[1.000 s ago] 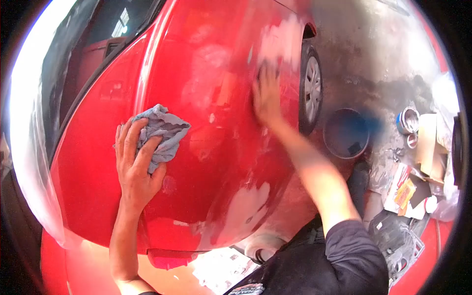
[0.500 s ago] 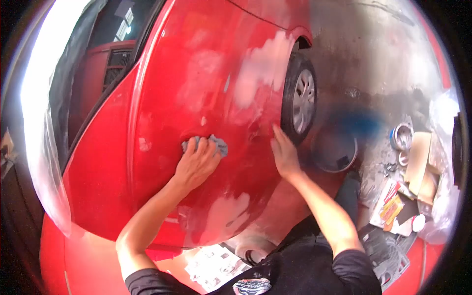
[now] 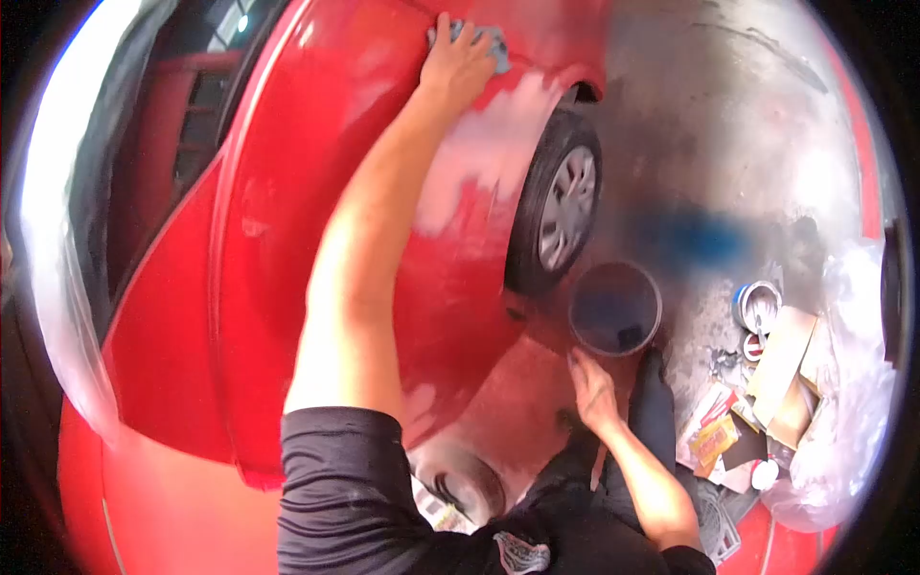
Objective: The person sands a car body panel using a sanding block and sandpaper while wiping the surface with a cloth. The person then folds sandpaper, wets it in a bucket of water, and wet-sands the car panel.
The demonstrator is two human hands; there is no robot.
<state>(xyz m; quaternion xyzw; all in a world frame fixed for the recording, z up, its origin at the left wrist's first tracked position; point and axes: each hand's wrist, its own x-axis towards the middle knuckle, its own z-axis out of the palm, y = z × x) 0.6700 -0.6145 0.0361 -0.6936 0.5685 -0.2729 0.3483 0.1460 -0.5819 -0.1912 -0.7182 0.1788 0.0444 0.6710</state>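
My left hand (image 3: 457, 67) presses a grey-blue rag (image 3: 495, 48) against the red car body (image 3: 278, 316), high up beyond the wheel arch, with my arm reaching far forward. The rag shows past the fingertips and beside the hand; the rest is under the palm. Pale sanded-looking patches (image 3: 460, 177) cover the panel around the arch. My right hand (image 3: 596, 398) is low, just below a round bucket (image 3: 615, 309) of dark liquid. Its fingers are extended and it holds nothing I can see.
A car wheel (image 3: 567, 206) sits beyond the bucket. On the floor at the right are an open paint can (image 3: 757, 305), cardboard (image 3: 784, 369), a yellow packet (image 3: 714, 441) and clear plastic sheeting (image 3: 843, 422). Plastic (image 3: 57, 240) also hangs at the left.
My left hand has slid the rag forward along the panel, from its middle to above the wheel arch. My right hand has dropped from beside the panel towards me, below the bucket.
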